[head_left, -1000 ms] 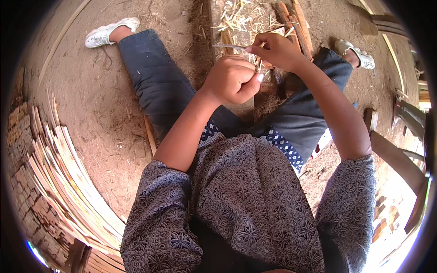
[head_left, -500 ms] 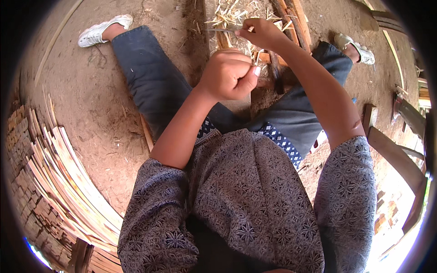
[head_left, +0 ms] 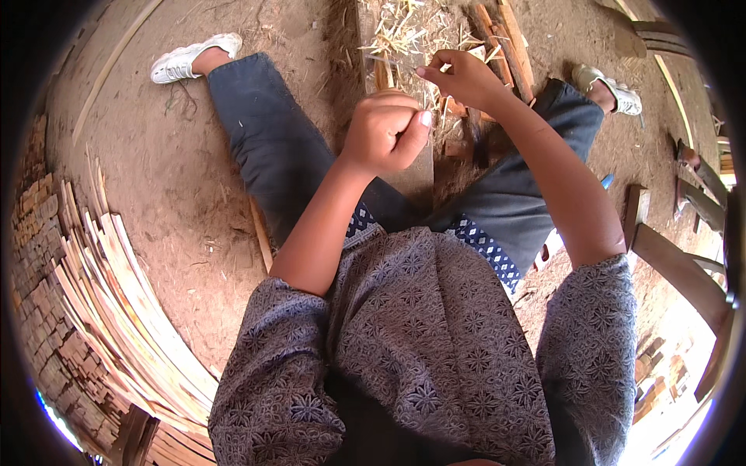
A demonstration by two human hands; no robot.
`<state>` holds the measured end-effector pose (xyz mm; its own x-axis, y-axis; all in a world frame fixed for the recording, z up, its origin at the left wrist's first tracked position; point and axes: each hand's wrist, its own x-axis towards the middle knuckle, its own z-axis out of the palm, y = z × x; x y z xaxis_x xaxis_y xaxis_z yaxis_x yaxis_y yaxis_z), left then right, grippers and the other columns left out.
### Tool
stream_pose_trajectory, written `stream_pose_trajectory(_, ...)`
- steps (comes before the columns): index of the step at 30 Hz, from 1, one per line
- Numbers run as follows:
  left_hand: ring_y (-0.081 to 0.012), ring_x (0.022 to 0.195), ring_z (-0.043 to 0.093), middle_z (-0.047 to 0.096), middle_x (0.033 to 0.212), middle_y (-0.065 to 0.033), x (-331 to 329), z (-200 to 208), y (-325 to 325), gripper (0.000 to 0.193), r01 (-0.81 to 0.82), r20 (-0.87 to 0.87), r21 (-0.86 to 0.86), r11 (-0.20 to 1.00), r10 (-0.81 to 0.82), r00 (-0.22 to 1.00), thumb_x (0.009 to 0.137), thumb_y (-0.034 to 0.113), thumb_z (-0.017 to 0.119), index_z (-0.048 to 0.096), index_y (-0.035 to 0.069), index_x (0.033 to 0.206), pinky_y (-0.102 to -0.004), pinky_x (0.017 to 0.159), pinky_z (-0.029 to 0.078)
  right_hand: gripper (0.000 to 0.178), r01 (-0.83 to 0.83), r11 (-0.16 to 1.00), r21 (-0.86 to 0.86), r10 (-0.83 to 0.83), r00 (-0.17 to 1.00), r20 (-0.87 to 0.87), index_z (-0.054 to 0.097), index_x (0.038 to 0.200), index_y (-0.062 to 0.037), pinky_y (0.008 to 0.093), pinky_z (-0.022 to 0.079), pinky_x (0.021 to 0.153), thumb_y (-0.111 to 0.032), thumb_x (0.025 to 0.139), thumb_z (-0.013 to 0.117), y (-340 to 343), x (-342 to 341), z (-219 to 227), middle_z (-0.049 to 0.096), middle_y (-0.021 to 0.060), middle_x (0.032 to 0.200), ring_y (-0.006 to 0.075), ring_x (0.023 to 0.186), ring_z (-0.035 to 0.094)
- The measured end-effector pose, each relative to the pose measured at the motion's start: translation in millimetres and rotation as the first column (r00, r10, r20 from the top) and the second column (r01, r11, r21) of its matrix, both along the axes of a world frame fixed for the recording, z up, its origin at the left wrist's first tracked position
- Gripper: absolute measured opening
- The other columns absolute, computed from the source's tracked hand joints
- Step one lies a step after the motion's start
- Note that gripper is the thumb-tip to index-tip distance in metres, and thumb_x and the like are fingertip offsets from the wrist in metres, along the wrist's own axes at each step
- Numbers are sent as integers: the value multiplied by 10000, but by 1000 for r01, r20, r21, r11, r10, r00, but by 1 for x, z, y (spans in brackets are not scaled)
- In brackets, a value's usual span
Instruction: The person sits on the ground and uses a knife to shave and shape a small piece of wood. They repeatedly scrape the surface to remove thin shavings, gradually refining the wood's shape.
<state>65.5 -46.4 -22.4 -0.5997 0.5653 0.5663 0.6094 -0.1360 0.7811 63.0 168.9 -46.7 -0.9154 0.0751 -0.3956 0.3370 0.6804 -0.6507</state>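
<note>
My left hand (head_left: 385, 132) is closed in a fist above a long wooden board (head_left: 422, 167) between my legs. Just beyond the fist a narrow strip of wood (head_left: 381, 75) shows; what lies inside the fist is hidden. Farther ahead and to the right, my right hand (head_left: 465, 79) is closed with thumb and finger together. From it a thin grey knife blade (head_left: 379, 59) points left, across the strip; its handle is hidden in my fingers. Pale wood shavings (head_left: 396, 33) lie heaped on the board beyond the blade.
Reddish-brown wood pieces (head_left: 509, 46) lie right of the shavings. Long pale wood strips (head_left: 128, 287) are stacked on the left, beside small stacked blocks (head_left: 54, 311). A dark wooden frame (head_left: 680, 272) stands at right. My outstretched legs (head_left: 260, 132) flank the board on the dirt floor.
My right hand has shifted slightly down and right, and the knife blade with it. The left fist has turned a little and stays closed. The whole view has shifted slightly.
</note>
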Motion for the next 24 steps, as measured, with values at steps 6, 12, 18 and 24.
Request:
stream_pose_trajectory(6, -264, 485, 436, 423, 545, -104, -5, -4, 1, 385, 34, -55, 17, 999, -33, 998, 908, 46, 604, 453, 7, 556, -404, 506, 355, 501, -123, 962, 243, 166, 972, -167, 708, 921, -67, 439, 536, 689, -567, 928, 689, -2, -19, -20, 674, 153, 724, 308, 700, 690)
stream_pose_trajectory(12, -282, 487, 472, 475, 567, -114, 0, 0, 2, 329, 52, -23, 30, 998, -51, 998, 852, 7, 597, 464, 15, 552, -398, 517, 391, 511, -45, 955, 294, 84, 989, -122, 732, 1070, -95, 450, 566, 757, -581, 925, 675, -10, -49, -52, 712, 138, 795, 304, 781, 731)
stream_pose_trajectory(18, -288, 507, 482, 478, 582, -117, 8, -7, -7, 318, -4, -34, 62, 998, 6, 999, 852, 6, 594, 463, 9, 563, -399, 520, 391, 591, 19, 987, 161, -32, 997, 75, 743, 1132, -122, 414, 565, 828, -654, 886, 667, -4, -46, -55, 750, 140, 869, 268, 854, 739)
stream_pose_trajectory(24, -316, 502, 484, 469, 557, -109, 9, -7, 3, 369, -59, -16, 84, 995, 60, 998, 861, 57, 633, 432, 31, 554, -416, 535, 423, 410, -18, 999, -50, 19, 999, 27, 672, 975, -66, 316, 444, 510, -475, 971, 696, -12, -1, 23, 660, 28, 684, 99, 509, 536)
